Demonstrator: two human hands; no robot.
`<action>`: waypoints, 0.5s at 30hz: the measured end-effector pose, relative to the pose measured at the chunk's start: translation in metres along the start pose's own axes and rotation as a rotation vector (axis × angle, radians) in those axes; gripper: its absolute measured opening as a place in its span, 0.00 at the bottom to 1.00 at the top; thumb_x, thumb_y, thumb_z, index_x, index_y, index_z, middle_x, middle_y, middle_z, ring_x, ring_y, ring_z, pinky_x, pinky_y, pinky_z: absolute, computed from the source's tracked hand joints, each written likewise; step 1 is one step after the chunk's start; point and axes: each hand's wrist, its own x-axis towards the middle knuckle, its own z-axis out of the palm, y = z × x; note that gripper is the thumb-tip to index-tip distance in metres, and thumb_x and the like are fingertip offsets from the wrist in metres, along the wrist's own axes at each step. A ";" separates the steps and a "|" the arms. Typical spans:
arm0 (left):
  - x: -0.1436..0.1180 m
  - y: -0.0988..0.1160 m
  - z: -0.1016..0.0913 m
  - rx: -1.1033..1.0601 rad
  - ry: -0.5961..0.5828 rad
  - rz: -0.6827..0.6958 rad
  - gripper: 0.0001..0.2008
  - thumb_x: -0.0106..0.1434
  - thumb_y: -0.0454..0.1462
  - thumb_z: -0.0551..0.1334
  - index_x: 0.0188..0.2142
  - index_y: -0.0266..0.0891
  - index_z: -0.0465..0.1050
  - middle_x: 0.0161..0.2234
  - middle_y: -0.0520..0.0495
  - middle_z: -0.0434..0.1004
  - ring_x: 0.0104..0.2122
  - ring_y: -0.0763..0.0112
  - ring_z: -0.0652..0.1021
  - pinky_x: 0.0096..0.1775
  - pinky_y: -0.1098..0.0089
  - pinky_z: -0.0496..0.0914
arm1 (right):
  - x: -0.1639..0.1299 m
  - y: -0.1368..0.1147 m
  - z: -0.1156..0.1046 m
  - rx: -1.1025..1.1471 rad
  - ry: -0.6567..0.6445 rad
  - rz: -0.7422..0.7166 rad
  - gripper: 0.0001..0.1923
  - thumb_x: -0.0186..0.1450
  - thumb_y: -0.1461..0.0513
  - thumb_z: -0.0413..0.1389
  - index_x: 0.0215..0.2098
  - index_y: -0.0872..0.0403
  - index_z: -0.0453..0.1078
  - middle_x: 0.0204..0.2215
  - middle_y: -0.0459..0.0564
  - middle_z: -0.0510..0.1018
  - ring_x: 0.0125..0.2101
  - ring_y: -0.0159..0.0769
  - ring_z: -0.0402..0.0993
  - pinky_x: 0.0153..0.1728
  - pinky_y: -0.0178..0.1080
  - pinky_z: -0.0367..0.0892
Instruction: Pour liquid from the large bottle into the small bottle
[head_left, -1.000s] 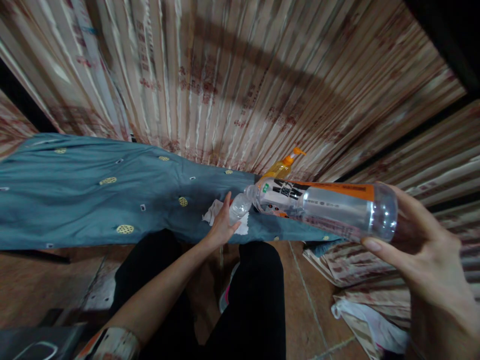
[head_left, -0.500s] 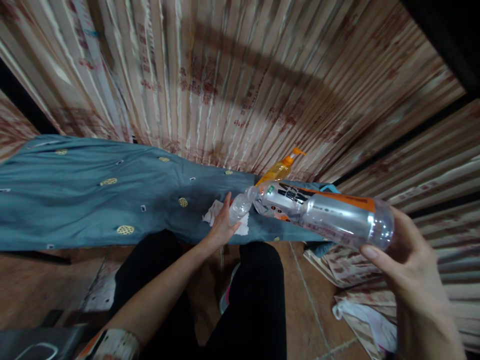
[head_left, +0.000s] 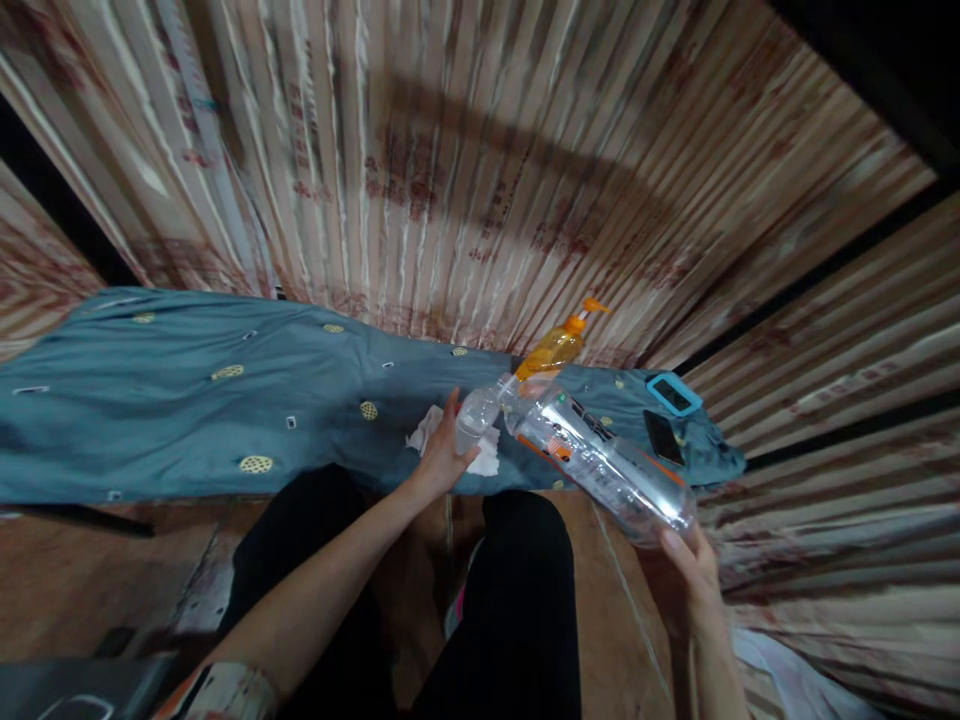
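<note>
My left hand (head_left: 444,450) is closed round a small clear bottle (head_left: 477,414), held tilted over white tissue on the cloth. In my right hand (head_left: 694,568) is the base end of a large clear plastic bottle (head_left: 600,458) with an orange and black label. The large bottle slants, its neck up and to the left, and its mouth meets or nearly meets the small bottle's mouth; I cannot tell if they touch. Any liquid inside is hard to make out. Just behind the necks stands an orange pump bottle (head_left: 551,350). The crumpled white tissue (head_left: 487,455) lies beneath my left hand.
A blue-green patterned cloth (head_left: 180,400) covers the long narrow surface. At its right end lie a light-blue framed device (head_left: 674,394) and a dark phone (head_left: 663,437). Pleated curtain (head_left: 450,200) hangs behind. My knees are below the front edge.
My right hand has moved left and down, bringing the base of the large bottle lower and its neck end higher. The phone and blue device now show fully. My left hand stays nearly still.
</note>
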 end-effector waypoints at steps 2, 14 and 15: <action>0.000 0.001 -0.001 0.001 -0.004 -0.022 0.51 0.51 0.33 0.66 0.69 0.35 0.39 0.62 0.33 0.63 0.63 0.50 0.65 0.63 0.51 0.59 | -0.010 0.014 0.006 0.092 0.005 0.075 0.34 0.53 0.53 0.67 0.57 0.51 0.69 0.51 0.55 0.79 0.50 0.50 0.77 0.54 0.51 0.69; -0.001 0.001 -0.003 0.036 0.020 -0.021 0.51 0.52 0.34 0.67 0.68 0.40 0.39 0.61 0.36 0.66 0.62 0.51 0.67 0.62 0.49 0.60 | -0.050 0.088 0.044 0.633 -0.124 0.508 0.25 0.54 0.48 0.65 0.47 0.48 0.76 0.45 0.54 0.82 0.43 0.50 0.80 0.57 0.60 0.63; -0.001 0.000 -0.003 0.036 0.019 -0.029 0.51 0.52 0.34 0.67 0.68 0.41 0.39 0.62 0.36 0.65 0.62 0.51 0.67 0.62 0.49 0.60 | -0.052 0.089 0.047 0.664 -0.135 0.526 0.25 0.54 0.47 0.64 0.46 0.48 0.76 0.45 0.54 0.82 0.44 0.50 0.80 0.57 0.60 0.63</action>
